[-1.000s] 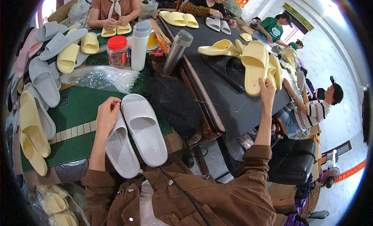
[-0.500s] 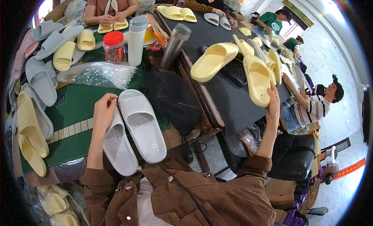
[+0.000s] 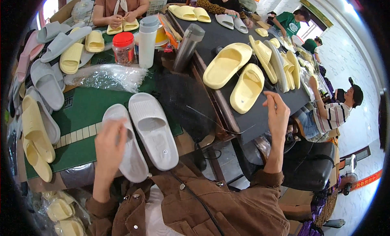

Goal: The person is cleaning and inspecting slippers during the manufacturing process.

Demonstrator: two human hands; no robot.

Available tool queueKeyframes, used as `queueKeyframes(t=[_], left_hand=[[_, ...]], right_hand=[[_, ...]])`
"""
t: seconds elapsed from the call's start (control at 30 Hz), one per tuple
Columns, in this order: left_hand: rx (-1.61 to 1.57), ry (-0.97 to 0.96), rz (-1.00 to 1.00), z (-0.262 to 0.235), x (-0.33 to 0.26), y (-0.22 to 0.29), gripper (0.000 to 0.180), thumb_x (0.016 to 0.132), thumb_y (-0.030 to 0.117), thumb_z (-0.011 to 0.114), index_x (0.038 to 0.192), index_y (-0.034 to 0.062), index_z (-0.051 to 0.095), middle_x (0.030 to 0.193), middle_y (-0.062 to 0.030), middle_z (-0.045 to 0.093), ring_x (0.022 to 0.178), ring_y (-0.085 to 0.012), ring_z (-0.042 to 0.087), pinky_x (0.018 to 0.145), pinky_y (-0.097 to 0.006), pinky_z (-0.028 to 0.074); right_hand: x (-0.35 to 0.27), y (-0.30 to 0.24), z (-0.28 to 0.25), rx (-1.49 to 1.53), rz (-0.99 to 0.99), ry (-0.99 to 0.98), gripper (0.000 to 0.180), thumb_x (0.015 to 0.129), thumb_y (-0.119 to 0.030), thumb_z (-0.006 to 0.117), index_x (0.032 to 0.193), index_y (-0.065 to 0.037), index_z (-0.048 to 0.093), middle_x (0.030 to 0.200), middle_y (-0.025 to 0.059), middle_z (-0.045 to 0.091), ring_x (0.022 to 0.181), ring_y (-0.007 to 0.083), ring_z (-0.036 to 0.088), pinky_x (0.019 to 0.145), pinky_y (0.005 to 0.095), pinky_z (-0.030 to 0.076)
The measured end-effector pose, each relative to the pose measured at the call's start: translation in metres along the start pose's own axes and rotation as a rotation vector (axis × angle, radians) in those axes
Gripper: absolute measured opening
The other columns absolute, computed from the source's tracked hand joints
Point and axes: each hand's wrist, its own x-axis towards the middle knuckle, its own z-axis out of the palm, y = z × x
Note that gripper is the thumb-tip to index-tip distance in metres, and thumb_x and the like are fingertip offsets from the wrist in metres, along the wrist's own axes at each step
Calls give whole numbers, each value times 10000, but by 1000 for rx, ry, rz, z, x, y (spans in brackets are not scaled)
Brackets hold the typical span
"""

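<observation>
Two light grey slippers lie side by side in front of me: the left grey slipper (image 3: 132, 155) and the right grey slipper (image 3: 156, 130), toes pointing away. Over the outer edge of the left one is my left hand (image 3: 110, 144), smeared by motion, so its fingers do not show clearly. My right hand (image 3: 278, 114) hovers just right of a pale yellow slipper (image 3: 246, 92), apart from it, fingers loosely bent and nothing in them. That slipper lies on the black table beside another yellow slipper (image 3: 223, 69).
Grey, yellow and pink slippers line the green mat (image 3: 77, 114) at left. Beyond are a bundle of clear plastic strips (image 3: 107, 77), a red-lidded jar (image 3: 123, 49), a white bottle (image 3: 147, 43) and a steel flask (image 3: 188, 47). A black stool (image 3: 306, 163) stands right. Several co-workers sit around.
My right hand has let go of the yellow slipper, which now rests farther left on the black table beside its neighbour. My left hand has moved down from the grey slipper's toe end.
</observation>
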Motion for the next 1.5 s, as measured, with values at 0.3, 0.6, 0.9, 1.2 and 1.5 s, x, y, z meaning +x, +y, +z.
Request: queueKeyframes(t=[0.3, 0.6, 0.9, 1.2, 1.5], left_hand=[[449, -87, 69, 21, -61, 7, 579, 722, 355, 706, 1251, 183, 545, 1052, -186, 504, 935, -374, 504, 792, -464, 420], [582, 94, 1, 80, -42, -24, 556, 784, 474, 604, 1182, 87, 568, 834, -155, 542, 799, -314, 534, 762, -432, 413], [789, 174, -175, -11, -46, -73, 339, 820, 238, 577, 1097, 44, 603, 980, -178, 589, 1064, -325, 505, 1008, -583, 234], [1093, 308, -355, -107, -65, -179, 394, 814, 141, 550, 1207, 116, 576, 1155, -171, 547, 1199, -298, 455, 1048, -634, 144], [1045, 221, -405, -181, -80, -247, 294, 827, 133, 543, 1110, 116, 620, 967, -148, 590, 1048, -285, 543, 1032, -561, 266]], right_hand=[[51, -15, 81, -421, -83, -337, 518, 916, -407, 495, 1383, -209, 388, 1236, 197, 535, 1045, 385, 551, 861, 465, 446], [94, 4, 114, -586, -94, -307, 548, 940, -468, 387, 1319, -78, 448, 879, 312, 603, 820, 447, 591, 709, 506, 445], [91, 30, 114, -553, -164, -184, 555, 949, -422, 397, 1285, 16, 450, 919, 313, 612, 853, 441, 595, 729, 481, 455], [91, 34, 118, -608, -221, -129, 515, 953, -414, 385, 1230, 11, 475, 910, 308, 614, 835, 440, 601, 731, 497, 461], [89, 21, 119, -604, -161, -171, 531, 947, -420, 396, 1260, 3, 465, 942, 309, 607, 877, 434, 594, 757, 490, 453]])
